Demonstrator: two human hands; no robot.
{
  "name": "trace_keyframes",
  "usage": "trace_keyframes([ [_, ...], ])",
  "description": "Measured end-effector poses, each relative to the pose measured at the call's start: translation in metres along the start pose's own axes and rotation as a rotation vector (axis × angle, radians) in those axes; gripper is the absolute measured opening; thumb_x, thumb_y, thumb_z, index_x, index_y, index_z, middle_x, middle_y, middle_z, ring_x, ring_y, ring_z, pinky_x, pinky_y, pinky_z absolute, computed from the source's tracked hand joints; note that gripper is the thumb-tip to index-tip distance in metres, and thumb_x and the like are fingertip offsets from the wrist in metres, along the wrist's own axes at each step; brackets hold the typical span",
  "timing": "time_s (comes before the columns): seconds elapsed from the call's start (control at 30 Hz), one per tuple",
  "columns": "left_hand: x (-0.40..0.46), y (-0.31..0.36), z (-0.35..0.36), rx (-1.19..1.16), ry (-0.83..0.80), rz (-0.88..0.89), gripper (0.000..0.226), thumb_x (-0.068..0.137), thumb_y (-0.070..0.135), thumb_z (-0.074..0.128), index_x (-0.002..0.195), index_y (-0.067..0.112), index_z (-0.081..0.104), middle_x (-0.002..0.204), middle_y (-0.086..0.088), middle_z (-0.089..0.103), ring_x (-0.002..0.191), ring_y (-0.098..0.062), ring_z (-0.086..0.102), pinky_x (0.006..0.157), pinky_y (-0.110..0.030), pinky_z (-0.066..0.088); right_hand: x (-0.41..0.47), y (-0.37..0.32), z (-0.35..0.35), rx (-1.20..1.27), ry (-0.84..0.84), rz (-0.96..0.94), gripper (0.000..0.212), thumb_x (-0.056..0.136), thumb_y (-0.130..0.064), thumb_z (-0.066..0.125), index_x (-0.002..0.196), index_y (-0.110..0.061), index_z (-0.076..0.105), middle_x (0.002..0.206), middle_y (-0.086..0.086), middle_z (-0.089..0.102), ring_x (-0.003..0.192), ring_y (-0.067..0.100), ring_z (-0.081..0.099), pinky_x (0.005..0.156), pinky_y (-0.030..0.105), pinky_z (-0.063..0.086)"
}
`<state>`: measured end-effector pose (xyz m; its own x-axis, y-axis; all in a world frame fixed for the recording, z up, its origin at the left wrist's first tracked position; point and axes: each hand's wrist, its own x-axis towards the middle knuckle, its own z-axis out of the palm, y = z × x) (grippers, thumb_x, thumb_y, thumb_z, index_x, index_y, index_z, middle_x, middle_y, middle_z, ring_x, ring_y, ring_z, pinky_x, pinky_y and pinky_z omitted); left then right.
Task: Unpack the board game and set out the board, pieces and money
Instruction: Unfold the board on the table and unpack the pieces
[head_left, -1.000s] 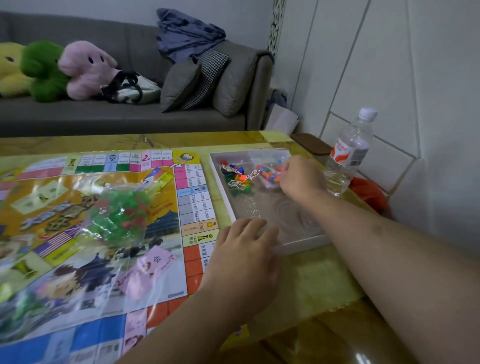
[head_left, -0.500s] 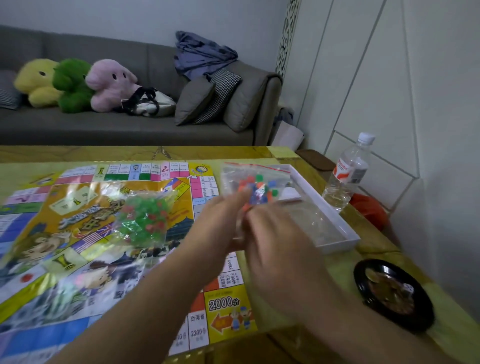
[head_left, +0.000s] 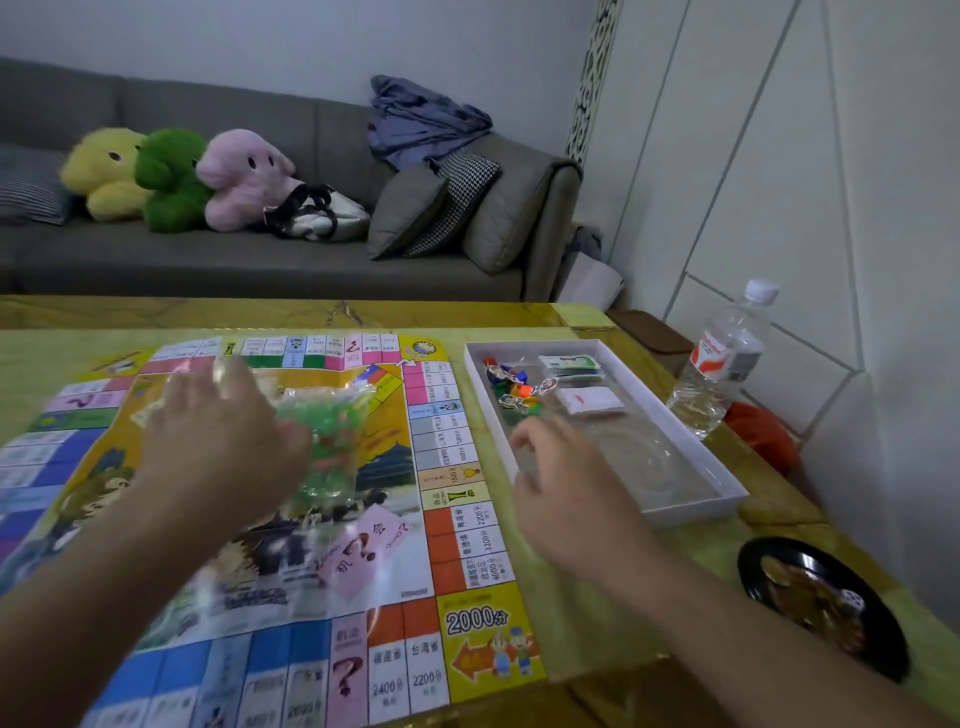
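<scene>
So the board (head_left: 291, 519) is spread flat on the yellow bench (head_left: 597, 639), corner square reading 2000 nearest the camera. A clear bag of green and red pieces (head_left: 332, 431) lies on the middle of the board, and the left hand (head_left: 228, 441) is over its left side, fingers spread out; it's blurry there, so I can't tell if it actually touches the bag. Pink cards (head_left: 363, 545) lie on the board just below the bag.

The white box tray (head_left: 691, 499) lies just to the right of the board. At its far end there's a pile of coloured tokens (head_left: 514, 387), a stack of green money (head_left: 569, 364) and a small white packet (head_left: 589, 400) (red mark on it). The right hand (head_left: 566, 493) hangs over the tray's near left edge, fingers loosely curled, holding nothing.

A water bottle (head_left: 722, 364) stands right of the tray, and a black dish (head_left: 821, 603) lies near the bench's right edge.
</scene>
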<state>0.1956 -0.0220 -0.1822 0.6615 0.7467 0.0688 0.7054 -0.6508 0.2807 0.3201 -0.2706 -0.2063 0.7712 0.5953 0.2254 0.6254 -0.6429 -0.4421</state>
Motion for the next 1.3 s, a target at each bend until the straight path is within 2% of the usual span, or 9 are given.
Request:
trace_keyframes([
  [0.07, -0.014, 0.025, 0.011, -0.04, 0.039, 0.192, 0.072, 0.1, 0.043, 0.054, 0.159, 0.016, 0.022, 0.168, -0.014, 0.018, 0.156, -0.034, 0.017, 0.126, -0.052, 0.022, 0.028, 0.008, 0.002, 0.025, 0.02, 0.073, 0.029, 0.097, -0.01, 0.058, 0.122, -0.024, 0.056, 0.123, -0.008, 0.053, 0.11, 0.013, 0.055, 0.09, 0.033, 0.051],
  [0.17, -0.032, 0.071, 0.041, -0.232, -0.056, 0.475, 0.045, 0.104, 0.028, 0.051, 0.147, 0.019, 0.045, 0.16, 0.0, 0.032, 0.145, -0.02, 0.036, 0.117, -0.036, 0.038, 0.075, 0.026, 0.004, 0.03, 0.019, 0.131, 0.037, 0.096, -0.002, 0.056, 0.129, -0.017, 0.057, 0.13, 0.002, 0.057, 0.116, 0.021, 0.056, 0.093, 0.04, 0.052],
  [0.3, -0.054, 0.129, 0.087, -0.221, -0.187, 0.701, 0.042, 0.106, 0.035, 0.043, 0.143, 0.015, 0.049, 0.151, -0.003, 0.039, 0.139, -0.021, 0.04, 0.115, -0.042, 0.041, 0.139, 0.048, 0.016, -0.065, -0.053, 0.1, 0.042, 0.106, -0.009, 0.05, 0.148, -0.013, 0.05, 0.152, 0.008, 0.051, 0.136, 0.028, 0.051, 0.108, 0.043, 0.045],
  [0.5, -0.057, 0.151, 0.121, -0.005, -0.172, 0.745, 0.065, 0.109, 0.042, 0.018, 0.162, 0.006, 0.009, 0.172, -0.014, 0.003, 0.16, -0.027, -0.009, 0.13, -0.047, 0.008, 0.19, 0.065, 0.052, -0.276, -0.297, -0.021, 0.052, 0.113, -0.042, 0.026, 0.152, -0.017, 0.049, 0.163, 0.004, 0.042, 0.15, 0.023, 0.035, 0.123, 0.046, 0.029],
  [0.8, -0.057, 0.145, 0.137, -0.006, -0.091, 0.787, 0.072, 0.104, 0.049, 0.004, 0.163, 0.008, 0.011, 0.173, -0.013, 0.006, 0.16, -0.029, -0.008, 0.129, -0.052, 0.006, 0.197, 0.08, 0.057, -0.233, -0.199, 0.023, 0.053, 0.106, -0.06, 0.036, 0.146, -0.028, 0.047, 0.149, 0.004, 0.045, 0.138, 0.027, 0.044, 0.112, 0.055, 0.042],
  [0.93, -0.056, 0.143, 0.144, -0.081, -0.052, 0.762, 0.072, 0.104, 0.051, 0.011, 0.157, 0.007, 0.032, 0.167, -0.015, 0.029, 0.159, -0.031, 0.013, 0.125, -0.054, 0.022, 0.198, 0.08, 0.062, -0.28, -0.217, 0.015, 0.058, 0.107, -0.06, 0.029, 0.147, -0.023, 0.048, 0.155, 0.006, 0.049, 0.141, 0.03, 0.041, 0.113, 0.052, 0.037],
  [1.1, -0.055, 0.142, 0.151, -0.091, -0.001, 0.739, 0.069, 0.106, 0.053, 0.019, 0.152, 0.008, 0.043, 0.161, -0.013, 0.043, 0.154, -0.029, 0.03, 0.12, -0.052, 0.034, 0.194, 0.08, 0.058, -0.224, -0.163, -0.039, 0.041, 0.107, -0.058, 0.036, 0.119, -0.026, 0.06, 0.129, 0.003, 0.063, 0.12, 0.027, 0.054, 0.101, 0.049, 0.046],
  [1.17, -0.055, 0.143, 0.15, -0.091, 0.003, 0.738, 0.07, 0.106, 0.054, 0.016, 0.154, 0.01, 0.04, 0.163, -0.012, 0.039, 0.156, -0.029, 0.027, 0.121, -0.052, 0.03, 0.191, 0.08, 0.058, -0.245, -0.162, -0.081, 0.033, 0.106, -0.059, 0.038, 0.098, -0.032, 0.056, 0.114, 0.0, 0.064, 0.109, 0.025, 0.057, 0.094, 0.048, 0.048],
  [1.3, -0.055, 0.144, 0.147, -0.078, -0.029, 0.751, 0.073, 0.105, 0.057, 0.01, 0.161, 0.012, 0.023, 0.171, -0.01, 0.02, 0.16, -0.026, 0.007, 0.127, -0.053, 0.014, 0.188, 0.082, 0.056, -0.223, -0.093, -0.114, 0.048, 0.101, -0.062, 0.047, 0.072, -0.023, 0.054, 0.077, -0.006, 0.064, 0.079, 0.019, 0.06, 0.064, 0.037, 0.041],
])
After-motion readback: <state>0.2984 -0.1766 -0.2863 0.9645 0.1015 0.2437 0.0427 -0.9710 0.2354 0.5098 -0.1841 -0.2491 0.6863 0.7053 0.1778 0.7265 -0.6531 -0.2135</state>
